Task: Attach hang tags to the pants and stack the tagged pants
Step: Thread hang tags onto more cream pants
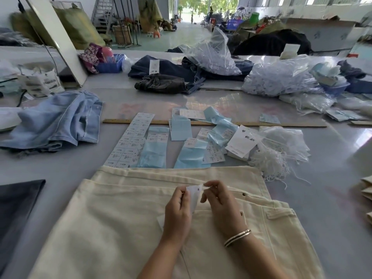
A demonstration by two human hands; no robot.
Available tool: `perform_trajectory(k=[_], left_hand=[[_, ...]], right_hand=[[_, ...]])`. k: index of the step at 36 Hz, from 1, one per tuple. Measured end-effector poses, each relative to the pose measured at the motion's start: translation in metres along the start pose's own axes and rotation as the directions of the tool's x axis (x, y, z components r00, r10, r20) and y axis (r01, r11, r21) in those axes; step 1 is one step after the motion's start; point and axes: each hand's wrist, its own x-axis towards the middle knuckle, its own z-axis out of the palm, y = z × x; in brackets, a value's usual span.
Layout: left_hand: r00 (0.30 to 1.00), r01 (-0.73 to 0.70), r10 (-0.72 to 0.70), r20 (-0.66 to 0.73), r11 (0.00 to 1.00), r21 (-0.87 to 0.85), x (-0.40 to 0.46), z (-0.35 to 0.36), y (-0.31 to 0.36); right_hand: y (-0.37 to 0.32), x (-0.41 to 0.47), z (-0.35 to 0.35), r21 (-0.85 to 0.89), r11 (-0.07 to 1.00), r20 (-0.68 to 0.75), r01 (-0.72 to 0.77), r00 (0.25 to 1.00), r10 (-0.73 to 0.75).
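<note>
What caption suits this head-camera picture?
Both hands, left and right, hold a white hang tag over cream pants.

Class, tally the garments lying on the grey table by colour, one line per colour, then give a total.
Cream cotton pants under the hands: 1
Light blue denim jeans: 1
Dark navy denim jeans: 1
Black washed denim garment: 1
Total: 4, not counting cloth cut off at the frame edges.

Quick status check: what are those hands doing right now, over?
Left hand and right hand both pinching a white tag. Tag held over cream pants, not yet attached. Nothing in the way.
</note>
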Motion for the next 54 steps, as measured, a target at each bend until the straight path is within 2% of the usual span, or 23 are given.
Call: perform_trajectory(k=[3,7,17,29,39,46,49,54], left_hand=[[1.0,-0.025,0.025,0.017,1.0,0.002,0.0,0.0,0.001],[0.999,-0.044,0.046,0.029,0.998,-0.046,0.0,-0.002,0.003],[0.99,-0.034,0.045,0.13,0.996,-0.087,-0.002,-0.004,0.005],[0.982,-0.057,0.076,0.174,0.992,-0.109,-0.003,-0.003,0.007],[0.976,-0.079,0.101,0.193,0.99,-0.119,-0.004,-0.004,0.009],[0.965,-0.029,0.078,0.251,0.98,-0.195,-0.005,-0.004,0.01],[0.966,0.011,0.045,0.254,0.977,-0.213,-0.004,-0.004,0.011],[0.955,0.131,-0.087,0.282,0.981,-0.14,0.006,-0.006,0.008]], right_hand=[[-0.002,0.002,-0.004,0.15,0.988,-0.002,-0.029,1.0,0.029],[-0.004,0.002,-0.008,0.251,0.965,0.075,-0.074,0.996,0.057],[-0.008,0.004,-0.009,0.278,0.951,0.152,-0.135,0.984,0.095],[0.004,0.008,-0.009,0.404,0.9,0.133,-0.166,0.984,0.122],[0.006,0.008,-0.011,0.379,0.908,0.155,-0.177,0.98,0.127],[0.002,0.008,-0.012,0.329,0.931,0.154,-0.159,0.982,0.113],[0.001,0.008,-0.012,0.305,0.94,0.159,-0.154,0.981,0.109],[-0.002,0.006,-0.011,0.234,0.963,0.176,-0.131,0.98,0.091]])
